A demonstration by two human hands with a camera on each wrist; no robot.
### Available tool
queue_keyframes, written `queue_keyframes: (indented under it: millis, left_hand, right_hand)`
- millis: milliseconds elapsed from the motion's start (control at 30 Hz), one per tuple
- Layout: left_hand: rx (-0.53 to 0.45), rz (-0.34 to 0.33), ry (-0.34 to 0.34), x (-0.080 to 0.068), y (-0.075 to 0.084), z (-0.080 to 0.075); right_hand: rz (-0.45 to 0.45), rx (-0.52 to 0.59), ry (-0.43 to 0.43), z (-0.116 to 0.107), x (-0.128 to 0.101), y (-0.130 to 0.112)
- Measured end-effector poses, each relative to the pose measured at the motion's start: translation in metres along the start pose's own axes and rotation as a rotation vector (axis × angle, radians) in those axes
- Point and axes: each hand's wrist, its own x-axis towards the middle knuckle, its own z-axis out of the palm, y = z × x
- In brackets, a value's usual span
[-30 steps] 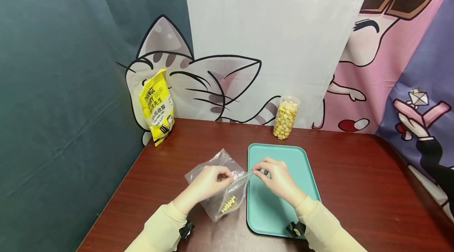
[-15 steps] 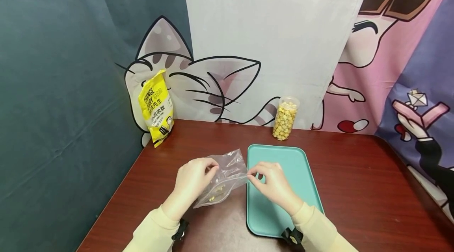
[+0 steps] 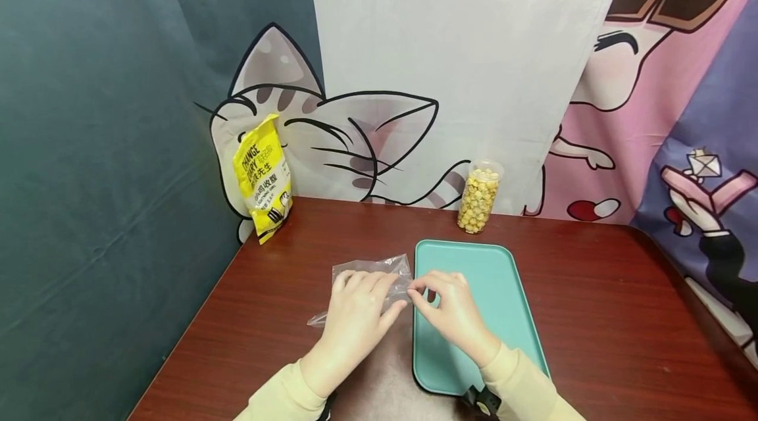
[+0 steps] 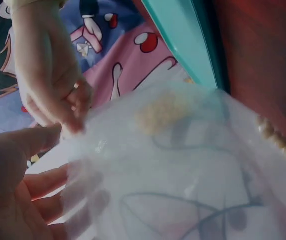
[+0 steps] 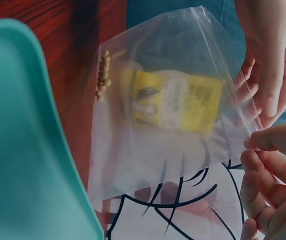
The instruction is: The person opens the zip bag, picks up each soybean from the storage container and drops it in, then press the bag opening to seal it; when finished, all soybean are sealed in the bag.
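A clear zip-top plastic bag [image 3: 368, 266] is held up over the table, left of the tray. My right hand [image 3: 453, 319] pinches the corner of its zip edge between thumb and fingertips. My left hand [image 3: 355, 316] is at the same edge, its fingers extended and thumb apart; the left wrist view has these fingers behind the film. A row of small round tan pieces [image 5: 103, 75] lies along the bag's bottom in the right wrist view. From the head view the left hand covers much of the bag, hiding those pieces.
A teal tray [image 3: 474, 256] lies under and beside the right hand. At the back stand a clear jar [image 3: 478, 200] of yellow popcorn-like pieces and a yellow snack bag [image 3: 264, 177]. Printed cloth [image 3: 462, 46] hangs behind the brown table [image 3: 586, 316].
The left hand first drew back left with the bag, then came rightward again, its fingers spreading from a pinch. The bag swung from hanging open to stretching away; the right hand keeps its pinch.
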Motion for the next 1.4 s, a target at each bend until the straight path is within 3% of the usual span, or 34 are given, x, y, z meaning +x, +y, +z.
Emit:
queue_keyframes:
  millis: [267, 800, 1200, 1400]
  left_hand:
    - [-0.063, 0.006, 0.091, 0.006, 0.004, 0.000]
    - [-0.197, -0.064, 0.009, 0.012, 0.003, -0.007]
    - [-0.251, -0.074, 0.016, 0.013, 0.003, -0.011]
    - [-0.265, -0.037, 0.047, 0.011, 0.003, -0.010]
  right_hand:
    - [-0.024, 0.030, 0.054, -0.002, 0.004, -0.007]
    - [-0.085, 0.050, 0.077, -0.015, 0.012, -0.021]
    - [-0.131, -0.052, 0.046, -0.021, 0.016, -0.023]
    - [-0.127, -0.064, 0.020, -0.025, 0.015, -0.024]
